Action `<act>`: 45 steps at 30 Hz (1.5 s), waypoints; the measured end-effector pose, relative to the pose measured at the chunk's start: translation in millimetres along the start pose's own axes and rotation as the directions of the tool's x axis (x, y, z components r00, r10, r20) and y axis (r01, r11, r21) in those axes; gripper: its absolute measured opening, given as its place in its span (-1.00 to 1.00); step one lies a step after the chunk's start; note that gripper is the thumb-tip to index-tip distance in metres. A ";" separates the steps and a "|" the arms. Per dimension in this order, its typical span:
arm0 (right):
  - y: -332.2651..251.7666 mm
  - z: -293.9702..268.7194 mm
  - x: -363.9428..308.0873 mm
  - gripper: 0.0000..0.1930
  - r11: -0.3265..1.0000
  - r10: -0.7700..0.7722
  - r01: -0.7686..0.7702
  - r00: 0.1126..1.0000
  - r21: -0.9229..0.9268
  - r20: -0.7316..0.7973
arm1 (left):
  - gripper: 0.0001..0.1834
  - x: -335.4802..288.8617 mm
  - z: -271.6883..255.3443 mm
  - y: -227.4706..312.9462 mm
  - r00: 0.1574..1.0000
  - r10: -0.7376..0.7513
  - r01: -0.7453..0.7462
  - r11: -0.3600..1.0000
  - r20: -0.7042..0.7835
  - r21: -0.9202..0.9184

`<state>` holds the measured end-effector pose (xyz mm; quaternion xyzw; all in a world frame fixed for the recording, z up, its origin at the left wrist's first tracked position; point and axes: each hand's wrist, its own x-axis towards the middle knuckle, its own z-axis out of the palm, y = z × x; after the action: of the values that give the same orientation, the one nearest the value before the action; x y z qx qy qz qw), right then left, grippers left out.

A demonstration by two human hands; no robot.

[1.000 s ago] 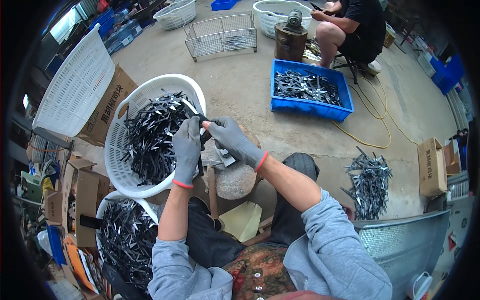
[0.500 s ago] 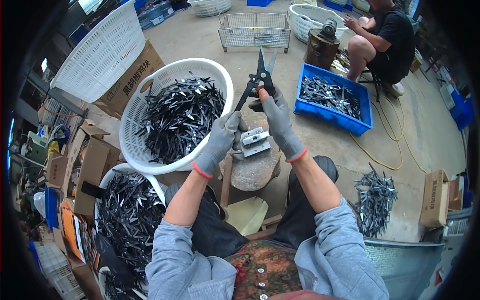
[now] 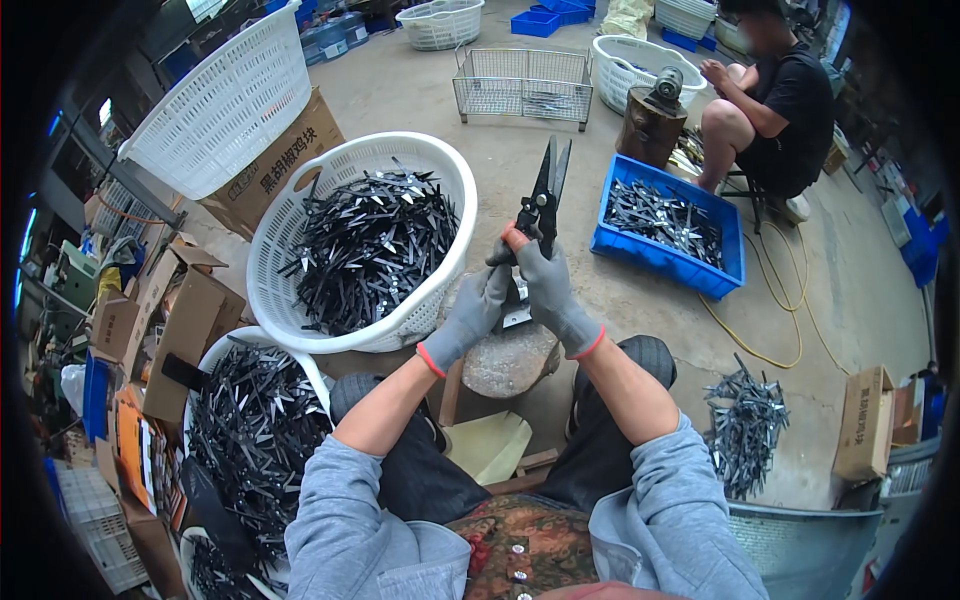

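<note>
Both my hands wear grey gloves with red cuffs. Between them I hold a pair of black shears, blades pointing away from me and only slightly apart. My left hand is closed around the lower handle end, which the fingers mostly hide. My right hand grips the shears just below the pivot, its bare thumb tip showing. Under the hands, a metal block sits on a rough round stump between my knees, largely covered by the gloves.
White baskets heaped with dark shear parts stand to the left, a large one and a nearer one. A blue crate of parts lies right, beside a seated person. More parts are piled on the floor near a cardboard box.
The shears' blades have swung closer together, and the tool has turned more upright. My hands have come closer together, now covering more of the metal block. The view has shifted slightly.
</note>
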<state>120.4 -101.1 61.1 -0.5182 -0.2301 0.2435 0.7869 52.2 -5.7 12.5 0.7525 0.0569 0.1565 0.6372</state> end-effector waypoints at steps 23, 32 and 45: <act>16.6 9.3 -5.8 -0.85 0.899 -0.364 0.266 0.896 -0.349 -0.254 | -0.74 -4.2 15.3 -37.6 0.988 -0.099 0.108 0.991 0.122 -0.076; 14.2 3.3 -2.3 -0.85 0.986 -0.155 0.142 0.972 -0.083 -0.179 | -0.71 -10.8 13.9 -4.8 0.985 -0.166 0.169 0.984 0.048 -0.057; 13.0 -15.8 -6.3 -0.66 0.939 0.028 0.023 0.990 -0.342 0.142 | -0.33 -35.8 4.6 47.5 0.994 0.096 -0.093 0.994 0.056 -0.053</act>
<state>123.3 -111.6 42.8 -0.6286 -0.3247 0.2375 0.6656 14.4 -28.9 52.4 0.7421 -0.0013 0.1657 0.6495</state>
